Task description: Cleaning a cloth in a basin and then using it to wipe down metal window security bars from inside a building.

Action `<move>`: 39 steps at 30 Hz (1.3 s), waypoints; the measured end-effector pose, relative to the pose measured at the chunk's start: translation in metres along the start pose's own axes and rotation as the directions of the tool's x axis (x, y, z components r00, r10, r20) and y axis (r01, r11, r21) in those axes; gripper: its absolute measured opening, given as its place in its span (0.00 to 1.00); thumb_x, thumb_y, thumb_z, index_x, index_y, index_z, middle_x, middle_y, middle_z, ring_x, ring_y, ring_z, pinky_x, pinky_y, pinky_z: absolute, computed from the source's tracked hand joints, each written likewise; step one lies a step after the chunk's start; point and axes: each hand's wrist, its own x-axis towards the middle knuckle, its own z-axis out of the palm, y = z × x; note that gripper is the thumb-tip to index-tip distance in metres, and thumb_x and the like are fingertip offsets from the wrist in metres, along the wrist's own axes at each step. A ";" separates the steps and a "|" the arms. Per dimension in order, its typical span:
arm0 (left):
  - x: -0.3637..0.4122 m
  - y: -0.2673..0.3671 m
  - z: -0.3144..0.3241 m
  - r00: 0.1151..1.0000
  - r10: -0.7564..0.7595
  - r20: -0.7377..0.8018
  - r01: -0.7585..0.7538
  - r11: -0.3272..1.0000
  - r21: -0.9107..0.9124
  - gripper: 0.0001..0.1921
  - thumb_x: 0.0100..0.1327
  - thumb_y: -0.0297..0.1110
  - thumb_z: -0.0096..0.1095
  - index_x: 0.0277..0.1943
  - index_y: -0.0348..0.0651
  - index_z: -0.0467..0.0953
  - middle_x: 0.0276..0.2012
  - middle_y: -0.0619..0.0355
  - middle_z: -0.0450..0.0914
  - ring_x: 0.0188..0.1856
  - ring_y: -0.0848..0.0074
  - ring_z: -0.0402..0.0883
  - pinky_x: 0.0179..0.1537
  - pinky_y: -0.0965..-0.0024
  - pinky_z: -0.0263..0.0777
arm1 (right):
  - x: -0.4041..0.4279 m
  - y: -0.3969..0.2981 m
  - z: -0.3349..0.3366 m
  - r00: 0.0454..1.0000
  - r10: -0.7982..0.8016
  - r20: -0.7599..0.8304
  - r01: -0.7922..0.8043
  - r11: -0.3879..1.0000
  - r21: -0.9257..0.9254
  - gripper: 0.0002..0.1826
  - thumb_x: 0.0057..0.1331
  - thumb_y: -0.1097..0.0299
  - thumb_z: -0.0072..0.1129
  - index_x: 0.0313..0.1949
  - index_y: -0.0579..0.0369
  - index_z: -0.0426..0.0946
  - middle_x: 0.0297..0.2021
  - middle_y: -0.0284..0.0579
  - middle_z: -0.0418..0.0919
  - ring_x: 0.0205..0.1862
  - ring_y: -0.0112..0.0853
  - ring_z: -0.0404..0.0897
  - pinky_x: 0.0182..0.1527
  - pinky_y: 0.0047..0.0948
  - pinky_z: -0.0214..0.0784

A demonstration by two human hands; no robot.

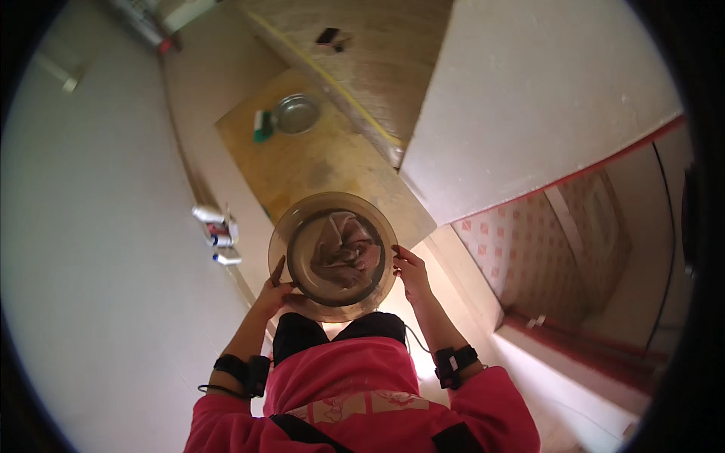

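Note:
A round, see-through amber basin (277, 232) is held level in front of my body. My left hand (276, 293) grips its near left rim. On the right side, my right hand (410, 273) has its fingers curled around the rim. Inside lies a crumpled pinkish-brown cloth (346, 249), apparently in water. Parts of my fingers are hidden behind the basin wall.
Beyond the basin is a tan board or mat (317, 164) bearing a metal bowl (297, 114) and a green-and-white packet (262, 125). Several bottles (208, 214) stand along the left wall. A white panel (532, 102) rises at right, beside a doorway with a patterned tile floor (510, 243).

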 end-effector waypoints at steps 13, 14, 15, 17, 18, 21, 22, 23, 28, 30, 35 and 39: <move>0.227 0.109 -0.023 0.878 -0.422 0.225 0.291 0.845 0.448 0.31 0.50 0.17 0.42 0.59 0.42 0.46 0.44 0.46 0.69 0.31 0.58 0.78 0.33 0.61 0.75 | 0.079 0.115 0.057 0.813 0.002 -0.582 0.274 0.881 0.385 0.18 0.59 0.74 0.43 0.51 0.56 0.65 0.29 0.31 0.70 0.29 0.17 0.66 0.32 0.15 0.59; 0.244 0.109 -0.025 0.850 -0.482 0.210 0.334 0.804 0.492 0.34 0.49 0.16 0.41 0.61 0.48 0.45 0.47 0.48 0.67 0.33 0.57 0.77 0.34 0.60 0.75 | 0.084 0.125 0.060 0.793 0.023 -0.609 0.318 0.836 0.446 0.18 0.59 0.73 0.43 0.50 0.56 0.65 0.29 0.31 0.70 0.30 0.18 0.66 0.33 0.14 0.59; 0.256 0.108 -0.022 0.837 -0.505 0.210 0.342 0.783 0.520 0.34 0.49 0.16 0.41 0.61 0.48 0.45 0.47 0.48 0.67 0.33 0.57 0.77 0.34 0.60 0.75 | 0.089 0.132 0.063 0.776 0.041 -0.629 0.330 0.824 0.461 0.18 0.59 0.73 0.43 0.50 0.56 0.65 0.29 0.31 0.70 0.30 0.18 0.66 0.33 0.14 0.59; 0.270 0.115 -0.012 0.860 -0.461 0.216 0.270 0.773 0.573 0.23 0.50 0.17 0.43 0.52 0.34 0.55 0.41 0.47 0.71 0.30 0.60 0.78 0.31 0.64 0.76 | 0.096 0.130 0.068 0.721 0.065 -0.690 0.334 0.840 0.428 0.18 0.59 0.73 0.43 0.50 0.56 0.65 0.29 0.31 0.70 0.29 0.18 0.66 0.32 0.14 0.58; 0.272 0.118 -0.008 0.850 -0.478 0.222 0.271 0.758 0.593 0.25 0.51 0.17 0.41 0.55 0.37 0.53 0.41 0.46 0.71 0.30 0.60 0.78 0.32 0.64 0.76 | 0.097 0.131 0.067 0.738 0.016 -0.674 0.361 0.835 0.415 0.18 0.59 0.74 0.44 0.50 0.56 0.65 0.28 0.31 0.69 0.29 0.18 0.66 0.32 0.15 0.59; 0.282 0.121 -0.012 0.853 -0.401 0.333 0.185 0.831 0.525 0.28 0.51 0.16 0.40 0.57 0.41 0.52 0.42 0.45 0.70 0.30 0.59 0.78 0.32 0.64 0.76 | 0.104 0.127 0.077 0.683 -0.085 -0.725 0.396 0.877 0.270 0.19 0.58 0.74 0.46 0.50 0.57 0.65 0.28 0.30 0.69 0.29 0.17 0.66 0.33 0.15 0.59; 0.287 0.124 -0.014 0.825 -0.456 0.333 0.211 0.796 0.568 0.30 0.51 0.16 0.39 0.59 0.45 0.50 0.44 0.46 0.69 0.32 0.59 0.78 0.32 0.64 0.75 | 0.104 0.123 0.077 0.698 -0.070 -0.713 0.338 0.910 0.241 0.20 0.56 0.76 0.46 0.50 0.56 0.65 0.32 0.37 0.70 0.34 0.24 0.69 0.36 0.22 0.61; 0.290 0.124 -0.015 0.818 -0.470 0.331 0.218 0.787 0.578 0.30 0.51 0.16 0.39 0.59 0.45 0.50 0.44 0.46 0.69 0.32 0.59 0.78 0.32 0.64 0.75 | 0.100 0.120 0.081 0.690 -0.058 -0.721 0.336 0.908 0.249 0.20 0.56 0.76 0.46 0.50 0.56 0.65 0.32 0.37 0.70 0.34 0.24 0.69 0.36 0.22 0.61; 0.320 0.134 -0.038 0.887 -0.439 0.142 0.289 0.767 0.573 0.28 0.53 0.20 0.45 0.59 0.44 0.52 0.50 0.48 0.65 0.49 0.66 0.70 0.48 0.68 0.66 | 0.126 0.064 0.134 0.421 -0.653 -0.630 0.075 0.717 -0.693 0.23 0.49 0.76 0.48 0.47 0.55 0.65 0.45 0.51 0.64 0.45 0.46 0.64 0.47 0.40 0.59; 0.320 0.128 -0.015 0.984 -0.054 0.168 -0.078 0.721 0.689 0.27 0.53 0.19 0.45 0.58 0.42 0.53 0.50 0.47 0.65 0.48 0.70 0.69 0.48 0.72 0.64 | 0.154 0.080 0.147 0.550 -0.553 -0.627 -0.086 0.709 -0.700 0.21 0.48 0.69 0.52 0.45 0.49 0.69 0.46 0.50 0.63 0.51 0.45 0.60 0.50 0.39 0.57; 0.296 0.137 0.038 0.751 0.108 0.652 -0.638 0.377 0.672 0.19 0.51 0.17 0.43 0.47 0.39 0.67 0.54 0.48 0.62 0.56 0.66 0.62 0.54 0.69 0.54 | 0.186 0.085 0.178 0.642 -0.263 -0.720 -0.394 0.692 -0.604 0.26 0.48 0.61 0.54 0.50 0.35 0.64 0.53 0.44 0.56 0.53 0.45 0.56 0.49 0.52 0.54; 0.299 0.123 0.076 0.274 -0.065 0.959 -0.949 -0.179 0.259 0.16 0.49 0.18 0.45 0.42 0.41 0.72 0.53 0.51 0.64 0.58 0.57 0.57 0.58 0.54 0.45 | 0.213 0.095 0.190 0.750 -0.266 -0.606 -0.399 0.549 -0.734 0.26 0.51 0.58 0.49 0.52 0.33 0.60 0.55 0.41 0.53 0.52 0.43 0.56 0.49 0.53 0.53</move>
